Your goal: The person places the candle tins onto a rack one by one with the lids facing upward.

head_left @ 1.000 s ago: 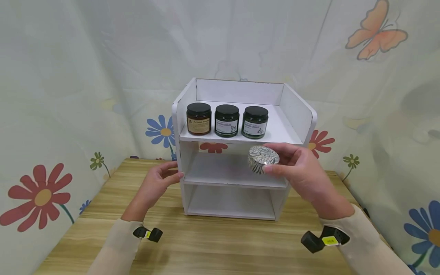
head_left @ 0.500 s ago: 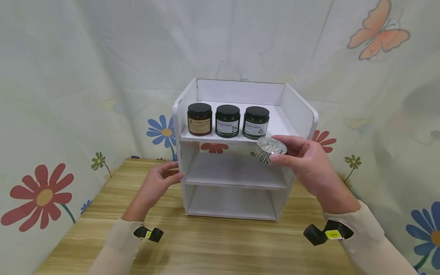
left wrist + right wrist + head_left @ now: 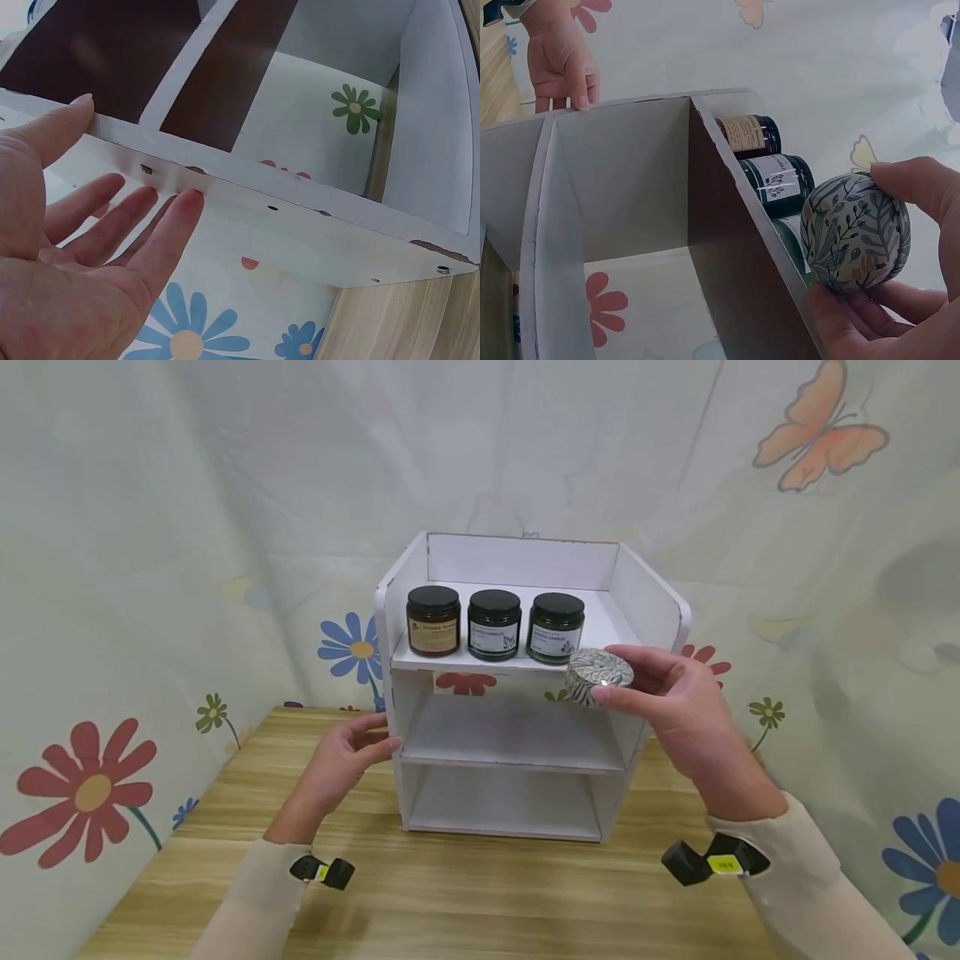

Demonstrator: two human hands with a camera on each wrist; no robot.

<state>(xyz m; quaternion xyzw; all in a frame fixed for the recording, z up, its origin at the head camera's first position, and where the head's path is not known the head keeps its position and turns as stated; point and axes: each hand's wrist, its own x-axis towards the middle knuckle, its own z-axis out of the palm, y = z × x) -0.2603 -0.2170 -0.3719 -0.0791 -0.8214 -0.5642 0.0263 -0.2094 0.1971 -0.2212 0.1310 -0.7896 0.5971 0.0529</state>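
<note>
Here the round tin (image 3: 597,676) sits pinched in the right hand (image 3: 678,714).

Left hand (image 3: 341,764) flat, right hand (image 3: 678,706) pinching

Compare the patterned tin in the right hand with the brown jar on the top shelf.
The patterned tin is low and leaf-printed all over; the brown jar is taller, amber, with a black lid and tan label. The tin is held tilted by the right hand; the jar stands upright on the white shelf unit. Both are round.
</note>
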